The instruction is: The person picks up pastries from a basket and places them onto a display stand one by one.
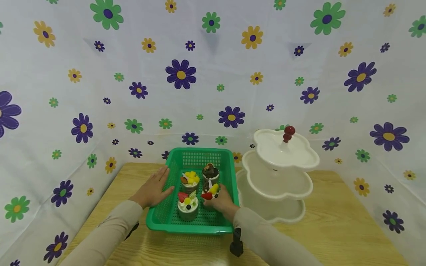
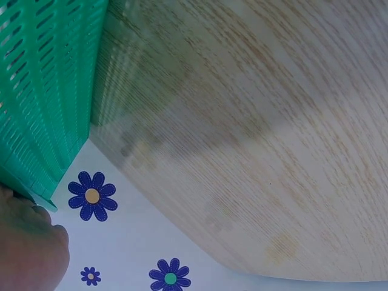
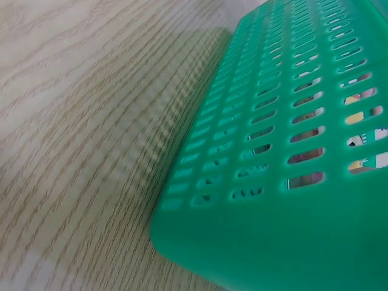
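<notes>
A green plastic basket (image 1: 156, 221) stands on the table with several dessert cups in it. My right hand (image 1: 223, 201) reaches inside and grips a cup topped with fruit and chocolate (image 1: 209, 192); the cup's lower part is hidden by the hand. Left of it are a mango-topped cup (image 1: 190, 178) and a strawberry-and-cream cup (image 1: 188, 207). Behind sits a dark chocolate-topped cup (image 1: 210, 172). My left hand (image 1: 154, 187) rests at the basket's left rim with fingers straight. In the left wrist view, part of that hand (image 2: 30, 242) shows beside the basket wall (image 2: 54, 91).
A white three-tier stand (image 1: 279, 181) with scalloped trays and a red knob (image 1: 289, 131) stands right of the basket. The wooden table (image 1: 339, 221) extends to the right. A flower-print cloth (image 1: 213, 99) hangs behind and at both sides.
</notes>
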Motion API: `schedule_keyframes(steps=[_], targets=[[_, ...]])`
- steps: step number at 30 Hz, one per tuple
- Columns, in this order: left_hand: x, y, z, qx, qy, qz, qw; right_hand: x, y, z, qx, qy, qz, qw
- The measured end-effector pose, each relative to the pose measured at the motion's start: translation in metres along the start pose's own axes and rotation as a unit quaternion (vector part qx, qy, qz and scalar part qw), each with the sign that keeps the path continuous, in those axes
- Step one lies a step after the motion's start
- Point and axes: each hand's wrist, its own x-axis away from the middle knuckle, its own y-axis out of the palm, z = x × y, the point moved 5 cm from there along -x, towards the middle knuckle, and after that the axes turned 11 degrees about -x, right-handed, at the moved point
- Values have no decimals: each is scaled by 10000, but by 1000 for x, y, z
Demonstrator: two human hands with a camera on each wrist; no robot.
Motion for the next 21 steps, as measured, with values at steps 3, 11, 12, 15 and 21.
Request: schedule_keyframes(steps=[3, 11, 12, 15, 21], targets=[[0, 0, -1, 1, 29, 4, 10000, -1, 1, 0, 299, -76, 49, 9995], [2, 1, -1, 59, 34, 106, 9999, 0, 2, 3, 903, -414, 78, 9950], [2, 2, 0, 63, 60, 102, 9999, 1, 2, 5, 957, -425, 56, 9945], [4, 3, 0, 52, 68, 35, 10000, 4, 2, 7, 1003, -431, -15, 9940], [1, 0, 0, 65, -10, 48, 10000, 6, 0, 0, 1084, -622, 67, 9921]])
